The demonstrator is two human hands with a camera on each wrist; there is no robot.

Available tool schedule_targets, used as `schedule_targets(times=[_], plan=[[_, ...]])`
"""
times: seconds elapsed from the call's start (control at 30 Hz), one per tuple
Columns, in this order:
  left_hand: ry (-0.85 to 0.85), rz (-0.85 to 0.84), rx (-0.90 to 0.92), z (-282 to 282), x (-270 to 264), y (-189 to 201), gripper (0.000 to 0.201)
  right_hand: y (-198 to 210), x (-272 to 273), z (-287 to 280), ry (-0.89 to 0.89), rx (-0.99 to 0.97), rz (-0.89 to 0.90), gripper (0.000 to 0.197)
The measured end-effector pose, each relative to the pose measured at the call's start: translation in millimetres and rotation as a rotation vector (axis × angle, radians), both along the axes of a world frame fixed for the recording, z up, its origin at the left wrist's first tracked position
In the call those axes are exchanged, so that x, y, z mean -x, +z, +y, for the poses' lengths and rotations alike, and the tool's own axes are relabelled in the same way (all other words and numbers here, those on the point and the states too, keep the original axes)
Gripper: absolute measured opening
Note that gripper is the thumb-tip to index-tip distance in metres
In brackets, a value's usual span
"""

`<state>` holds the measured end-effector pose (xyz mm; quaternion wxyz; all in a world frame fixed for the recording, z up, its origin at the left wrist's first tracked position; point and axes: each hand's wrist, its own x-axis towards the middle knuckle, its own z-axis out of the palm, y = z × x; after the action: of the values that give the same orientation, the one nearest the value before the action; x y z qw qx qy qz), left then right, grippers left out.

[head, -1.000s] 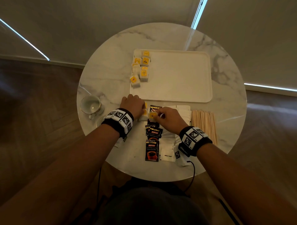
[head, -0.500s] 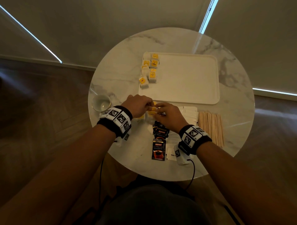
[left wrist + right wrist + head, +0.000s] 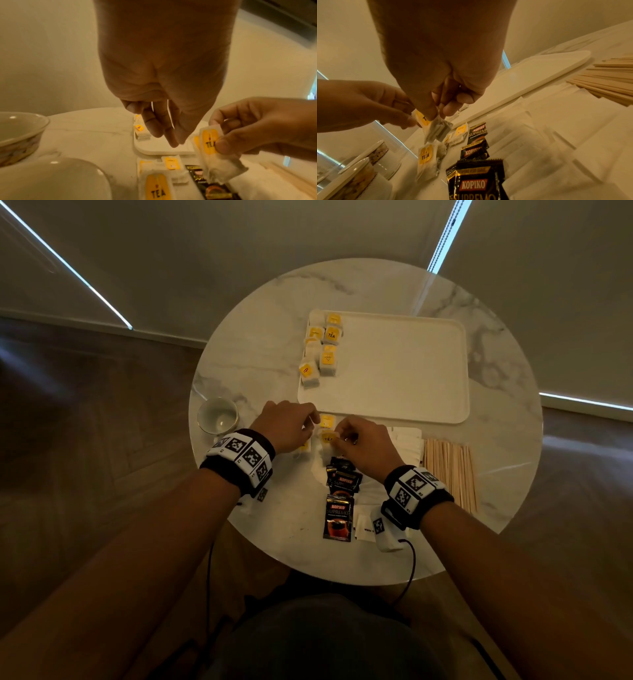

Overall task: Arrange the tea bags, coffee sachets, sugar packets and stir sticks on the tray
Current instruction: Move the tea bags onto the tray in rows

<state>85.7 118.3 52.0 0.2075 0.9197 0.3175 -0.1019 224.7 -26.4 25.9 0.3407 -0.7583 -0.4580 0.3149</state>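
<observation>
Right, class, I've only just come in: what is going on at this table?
A person is sorting hot-drink supplies onto a white tray on a round marble table. The right hand pinches a tea bag lifted off the table, while the left hand hangs beside it, fingers pointing down and holding nothing that shows. Several tea bags already sit in rows along the tray's left side. More tea bags, the coffee sachets, sugar packets and stir sticks lie on the table.
</observation>
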Motion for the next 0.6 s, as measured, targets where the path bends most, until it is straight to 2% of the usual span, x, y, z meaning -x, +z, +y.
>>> schedule_targets(times=[0.13, 0.2, 0.4, 0.6], plan=[[-0.069, 0.281, -0.132, 5, -1, -12, 0.028, -2, 1, -4, -0.003, -0.003, 0.04, 0.014], [-0.08, 0.365, -0.178, 3, -2, -18, 0.028, -4, 2, -6, 0.011, 0.003, 0.056, 0.015], [-0.081, 0.394, -0.221, -5, -6, -28, 0.02, -10, -1, -6, -0.007, 0.024, 0.09, 0.019], [-0.096, 0.36, -0.218, -4, 0, -22, 0.017, -9, -4, -2, 0.006, 0.057, 0.082, 0.024]])
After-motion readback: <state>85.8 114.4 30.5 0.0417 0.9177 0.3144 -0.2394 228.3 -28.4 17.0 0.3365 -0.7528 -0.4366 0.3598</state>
